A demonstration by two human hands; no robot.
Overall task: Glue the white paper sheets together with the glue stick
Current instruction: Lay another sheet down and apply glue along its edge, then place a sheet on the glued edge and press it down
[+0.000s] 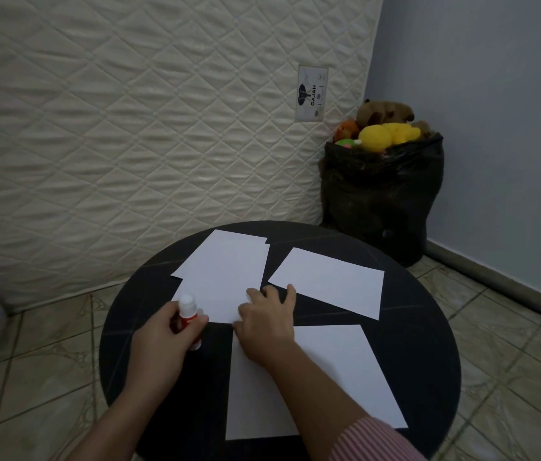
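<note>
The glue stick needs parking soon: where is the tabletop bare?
Bare table lies left of the left hand and glue stick, and along the right rim past the near sheet. The middle is crowded: stacked sheets, far-right sheet, right hand.

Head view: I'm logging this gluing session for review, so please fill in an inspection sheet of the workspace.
Surface: round black table on a tiled floor.
Job's things: overlapped sheets at the far left; single sheet at the far right; near sheet under the right forearm; glue stick, white cap on.
Clutter: nothing seen on the table.
Grippers: left hand grips the glue stick; right hand rests on the near edge of the overlapped sheets, fingers loosely bent.
Cables: nothing seen.
Surroundings: quilted mattress upright behind the table; black bag of soft toys in the corner; blurred blue thing at the left edge.
</note>
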